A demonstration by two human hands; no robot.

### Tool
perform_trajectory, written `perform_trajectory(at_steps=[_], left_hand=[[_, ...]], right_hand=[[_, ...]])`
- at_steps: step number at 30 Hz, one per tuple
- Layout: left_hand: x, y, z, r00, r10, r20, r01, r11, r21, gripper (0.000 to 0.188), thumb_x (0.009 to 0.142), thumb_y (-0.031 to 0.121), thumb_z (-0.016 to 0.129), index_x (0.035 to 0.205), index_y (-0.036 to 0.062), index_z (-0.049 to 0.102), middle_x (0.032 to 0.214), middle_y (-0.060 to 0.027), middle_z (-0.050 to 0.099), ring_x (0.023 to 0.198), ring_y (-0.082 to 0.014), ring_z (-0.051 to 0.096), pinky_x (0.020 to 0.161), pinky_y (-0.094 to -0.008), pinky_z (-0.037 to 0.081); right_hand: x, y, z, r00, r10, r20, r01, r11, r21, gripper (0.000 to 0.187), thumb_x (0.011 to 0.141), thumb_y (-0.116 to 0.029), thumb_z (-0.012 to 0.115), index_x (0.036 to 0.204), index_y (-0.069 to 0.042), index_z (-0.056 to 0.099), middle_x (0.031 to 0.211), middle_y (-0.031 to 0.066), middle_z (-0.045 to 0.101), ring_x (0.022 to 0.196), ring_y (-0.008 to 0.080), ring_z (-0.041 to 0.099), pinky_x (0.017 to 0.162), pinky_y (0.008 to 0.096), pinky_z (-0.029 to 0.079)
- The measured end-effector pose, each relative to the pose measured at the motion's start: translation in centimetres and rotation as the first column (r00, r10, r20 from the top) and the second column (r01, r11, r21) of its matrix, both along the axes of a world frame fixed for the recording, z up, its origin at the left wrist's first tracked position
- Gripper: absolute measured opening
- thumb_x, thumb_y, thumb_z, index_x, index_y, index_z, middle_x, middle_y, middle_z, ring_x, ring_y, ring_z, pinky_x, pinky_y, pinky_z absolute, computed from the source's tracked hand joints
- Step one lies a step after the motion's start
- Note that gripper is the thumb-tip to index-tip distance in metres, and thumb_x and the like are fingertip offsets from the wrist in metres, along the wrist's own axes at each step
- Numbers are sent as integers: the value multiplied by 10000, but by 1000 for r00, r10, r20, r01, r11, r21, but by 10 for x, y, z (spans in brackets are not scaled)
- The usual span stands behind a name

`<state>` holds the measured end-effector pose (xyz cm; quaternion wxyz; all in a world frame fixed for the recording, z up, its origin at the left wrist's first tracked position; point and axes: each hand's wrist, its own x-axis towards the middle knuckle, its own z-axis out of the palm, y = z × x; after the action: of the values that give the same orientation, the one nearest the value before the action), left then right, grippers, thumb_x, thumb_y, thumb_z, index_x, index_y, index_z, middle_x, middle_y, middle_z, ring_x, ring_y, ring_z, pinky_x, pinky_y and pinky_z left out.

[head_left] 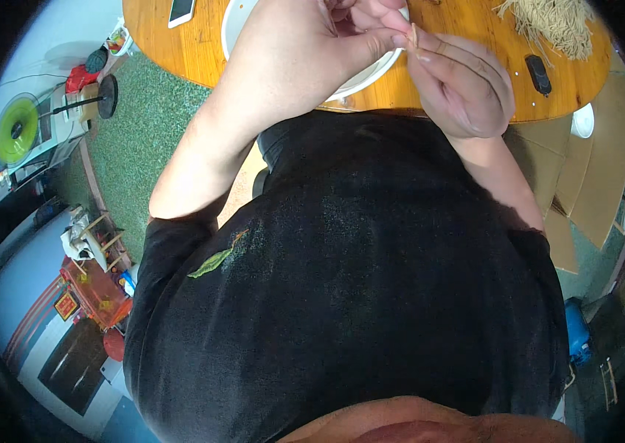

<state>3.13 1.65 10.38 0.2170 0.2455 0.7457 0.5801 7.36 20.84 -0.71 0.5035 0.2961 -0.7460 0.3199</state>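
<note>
Over a white round bowl (360, 85) on the wooden table, my two hands meet fingertip to fingertip. My left hand (298, 52) is closed, its thumb stretched toward the right fingers; what its curled fingers hold, if anything, is hidden. At the fingertips of my right hand (467, 88) shows a small, thin tan piece (413, 35), too small to name. The right thumb and fingers are pinched around it, the palm turned up. Most of the bowl's inside is covered by my left hand and wrist.
A bundle of tan strands (552, 26) lies at the table's (161, 44) right, with a small black oblong object (538, 74) nearby. A white phone (182, 12) rests at the left. Below stand a green fan (17, 129) and flattened cardboard (548, 159).
</note>
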Motion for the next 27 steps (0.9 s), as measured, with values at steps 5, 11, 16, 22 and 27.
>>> perform_trajectory(at_steps=[5,11,16,22,27], left_hand=[[-11,-2,-19,982,-107,-158,140,967,215,213,918,-92,692,1067,24,594,946,-16,666,844,-73,637,770,-216,512],[-17,-1,-29,929,-187,-318,305,874,378,248,918,-95,685,1100,34,576,960,-17,645,861,-80,618,789,-224,499],[-16,0,-28,934,-219,-281,327,839,434,251,924,-105,667,1112,32,573,974,-17,630,872,-84,608,806,-226,497],[-19,-8,-36,946,-236,-221,316,821,475,245,919,-117,647,1101,27,569,980,-11,614,884,-83,592,820,-226,490],[-19,0,-34,887,-133,-443,331,852,406,251,853,-95,633,1067,21,570,956,-9,599,857,-96,575,795,-238,480]], right_hand=[[4,2,5,997,14,79,-16,1000,18,303,753,52,883,946,-24,663,957,151,788,870,244,774,763,299,615],[14,-11,-11,937,155,312,-22,920,-392,293,816,106,818,1007,2,621,1031,163,751,891,184,750,734,257,599],[2,-6,-13,846,503,176,-334,758,-560,281,891,159,704,1094,15,574,1063,189,709,939,184,722,803,251,595],[15,-8,-10,711,679,183,-280,513,-812,261,920,155,664,1096,2,548,1054,179,702,897,200,713,841,305,597],[25,-9,-5,582,791,187,-224,378,-899,265,923,124,671,1098,-19,533,1067,158,686,899,169,678,828,277,561]])
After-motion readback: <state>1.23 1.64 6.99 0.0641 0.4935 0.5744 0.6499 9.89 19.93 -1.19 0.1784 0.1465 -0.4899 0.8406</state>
